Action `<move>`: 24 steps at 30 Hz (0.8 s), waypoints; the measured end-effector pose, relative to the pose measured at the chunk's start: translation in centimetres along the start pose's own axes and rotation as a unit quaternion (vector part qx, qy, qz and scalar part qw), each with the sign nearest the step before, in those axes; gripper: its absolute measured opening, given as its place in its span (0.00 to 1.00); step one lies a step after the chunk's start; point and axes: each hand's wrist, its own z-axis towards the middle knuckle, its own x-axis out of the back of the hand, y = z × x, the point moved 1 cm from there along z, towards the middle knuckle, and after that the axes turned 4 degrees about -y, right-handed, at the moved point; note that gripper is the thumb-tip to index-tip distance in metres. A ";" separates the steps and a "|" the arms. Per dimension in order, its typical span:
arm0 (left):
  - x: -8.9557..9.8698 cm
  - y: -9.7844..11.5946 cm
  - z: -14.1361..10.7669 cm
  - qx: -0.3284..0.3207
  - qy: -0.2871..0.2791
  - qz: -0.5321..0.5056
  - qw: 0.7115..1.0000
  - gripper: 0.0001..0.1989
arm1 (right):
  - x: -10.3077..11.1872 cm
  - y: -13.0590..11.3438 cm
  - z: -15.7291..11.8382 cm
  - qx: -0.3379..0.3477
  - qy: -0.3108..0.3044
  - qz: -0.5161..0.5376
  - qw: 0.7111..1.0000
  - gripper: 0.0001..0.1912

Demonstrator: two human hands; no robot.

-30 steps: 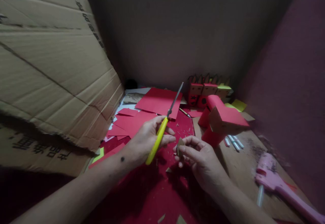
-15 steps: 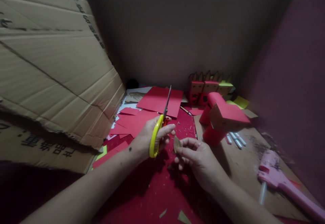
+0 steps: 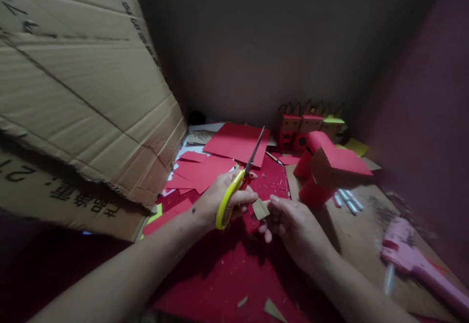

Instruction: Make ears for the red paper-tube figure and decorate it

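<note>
The cardboard piece, now turned, sits between the left hand, gripping scissors, and the loosely curled right hand, hold unclear, suggesting a regrip.

"产品净重" on cardboard, adjoining digits unclear, upper lettering illegible

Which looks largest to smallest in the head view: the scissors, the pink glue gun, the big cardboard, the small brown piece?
1. big cardboard
2. pink glue gun, though it sits nearer the camera than the scissors
3. scissors
4. small brown piece
</note>
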 end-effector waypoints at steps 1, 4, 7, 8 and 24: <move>0.0 0.1 0.0 -0.002 0.001 0.006 1.000 0.21 | 0.1 -0.1 0.0 0.003 0.012 -0.008 1.000 0.15; 0.2 0.2 0.2 0.001 -0.007 0.007 1.000 0.18 | 0.6 -0.6 0.1 0.029 0.068 -0.051 0.996 0.12; 0.5 0.1 0.5 0.006 -0.019 0.011 1.000 0.17 | 0.7 -1.7 -0.1 0.053 0.112 -0.099 0.987 0.06; 0.7 0.0 0.6 0.010 -0.019 0.023 1.000 0.17 | 0.7 -2.0 -0.2 0.054 0.120 -0.114 0.985 0.05; 2.5 -1.2 1.7 0.010 0.063 0.139 0.988 0.13 | 2.2 -1.8 1.1 0.109 -0.054 -0.712 0.691 0.09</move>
